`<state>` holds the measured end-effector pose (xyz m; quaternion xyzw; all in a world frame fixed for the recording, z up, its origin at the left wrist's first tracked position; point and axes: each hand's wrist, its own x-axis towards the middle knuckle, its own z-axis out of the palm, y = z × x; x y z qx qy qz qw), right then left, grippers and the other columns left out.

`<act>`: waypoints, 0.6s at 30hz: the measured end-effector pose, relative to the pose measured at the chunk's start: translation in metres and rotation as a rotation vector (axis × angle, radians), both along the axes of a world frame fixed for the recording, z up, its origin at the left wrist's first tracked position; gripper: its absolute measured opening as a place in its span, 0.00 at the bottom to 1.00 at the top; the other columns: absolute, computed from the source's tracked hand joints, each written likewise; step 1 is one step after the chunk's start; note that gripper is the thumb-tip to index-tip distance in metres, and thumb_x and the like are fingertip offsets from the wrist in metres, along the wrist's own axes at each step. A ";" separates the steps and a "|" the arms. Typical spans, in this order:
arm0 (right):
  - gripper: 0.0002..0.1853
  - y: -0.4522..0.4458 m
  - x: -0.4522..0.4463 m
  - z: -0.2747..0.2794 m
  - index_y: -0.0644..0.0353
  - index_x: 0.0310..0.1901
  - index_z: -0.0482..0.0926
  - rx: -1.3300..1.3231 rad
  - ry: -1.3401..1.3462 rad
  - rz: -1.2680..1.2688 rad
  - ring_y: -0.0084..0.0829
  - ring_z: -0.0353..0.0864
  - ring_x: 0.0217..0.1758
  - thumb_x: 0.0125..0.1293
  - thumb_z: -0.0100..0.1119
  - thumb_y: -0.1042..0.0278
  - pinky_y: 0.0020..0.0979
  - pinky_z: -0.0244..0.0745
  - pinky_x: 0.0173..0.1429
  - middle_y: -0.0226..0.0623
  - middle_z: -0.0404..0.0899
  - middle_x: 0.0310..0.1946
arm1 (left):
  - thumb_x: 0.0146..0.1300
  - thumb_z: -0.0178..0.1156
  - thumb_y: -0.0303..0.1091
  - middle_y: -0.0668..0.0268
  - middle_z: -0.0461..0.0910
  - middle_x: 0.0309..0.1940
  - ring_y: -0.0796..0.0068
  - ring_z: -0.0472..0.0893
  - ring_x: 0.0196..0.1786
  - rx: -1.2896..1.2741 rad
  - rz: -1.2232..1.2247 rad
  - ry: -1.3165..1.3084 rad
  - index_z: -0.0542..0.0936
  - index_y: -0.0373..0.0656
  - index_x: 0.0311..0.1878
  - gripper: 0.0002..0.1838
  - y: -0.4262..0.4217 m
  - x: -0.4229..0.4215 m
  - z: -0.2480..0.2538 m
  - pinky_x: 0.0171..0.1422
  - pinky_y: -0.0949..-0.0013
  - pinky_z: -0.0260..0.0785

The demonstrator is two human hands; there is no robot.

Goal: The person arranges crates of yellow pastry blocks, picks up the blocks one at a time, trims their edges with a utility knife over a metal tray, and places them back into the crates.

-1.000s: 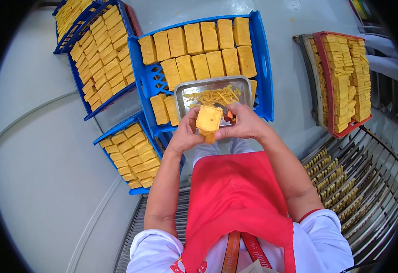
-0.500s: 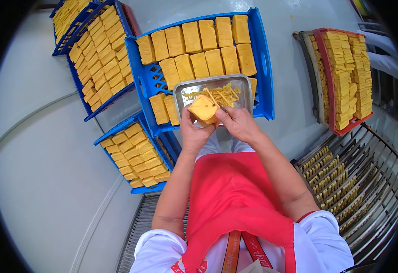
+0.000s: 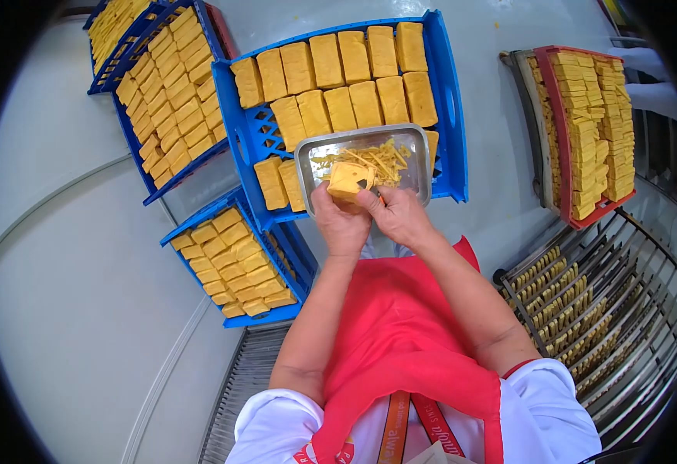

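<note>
My left hand (image 3: 342, 224) is closed around a yellow, loaf-like block (image 3: 347, 178), holding it over a metal tray (image 3: 304, 166). Closed at the block's right side, my right hand (image 3: 400, 215) grips a small knife (image 3: 363, 184); its dark tip lies against the block, and a bit of orange shows near the fingers. Thin yellow trimmings (image 3: 385, 160) are heaped in the tray just beyond the block. Under the tray is a blue crate (image 3: 453, 116) with rows of similar yellow blocks (image 3: 327, 60).
More blue crates of yellow blocks stand on the left, one upper left (image 3: 174, 93) and one lower left (image 3: 234, 267). A red crate (image 3: 562, 155) of stacked yellow pieces is at the right. Below it stands a metal rack (image 3: 586, 301) holding yellow pieces.
The block has tilted and dropped slightly toward me in my left hand. My right hand has drawn slightly down and left, with the knife tip now over the block's near right corner.
</note>
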<state>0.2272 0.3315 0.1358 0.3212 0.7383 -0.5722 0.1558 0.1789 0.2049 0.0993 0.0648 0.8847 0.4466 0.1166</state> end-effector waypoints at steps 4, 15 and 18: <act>0.41 -0.001 0.005 -0.008 0.66 0.35 0.83 -0.034 -0.112 0.092 0.59 0.83 0.39 0.65 0.47 0.25 0.50 0.76 0.43 0.59 0.82 0.29 | 0.43 0.75 0.30 0.52 0.74 0.46 0.46 0.77 0.50 -0.201 -0.079 0.094 0.70 0.37 0.56 0.35 -0.010 -0.006 -0.004 0.55 0.55 0.71; 0.32 0.015 0.008 -0.021 0.60 0.34 0.83 0.285 -0.094 0.225 0.57 0.83 0.41 0.74 0.40 0.39 0.54 0.75 0.47 0.54 0.83 0.31 | 0.42 0.68 0.18 0.56 0.75 0.46 0.51 0.78 0.51 0.030 -0.294 -0.039 0.73 0.44 0.54 0.31 -0.034 -0.028 -0.004 0.57 0.60 0.71; 0.31 0.014 0.008 -0.018 0.60 0.33 0.83 0.291 -0.079 0.207 0.57 0.83 0.40 0.74 0.40 0.40 0.54 0.75 0.46 0.54 0.84 0.31 | 0.42 0.69 0.18 0.56 0.76 0.47 0.50 0.77 0.52 0.054 -0.310 0.023 0.73 0.44 0.54 0.31 -0.031 -0.027 -0.004 0.57 0.59 0.71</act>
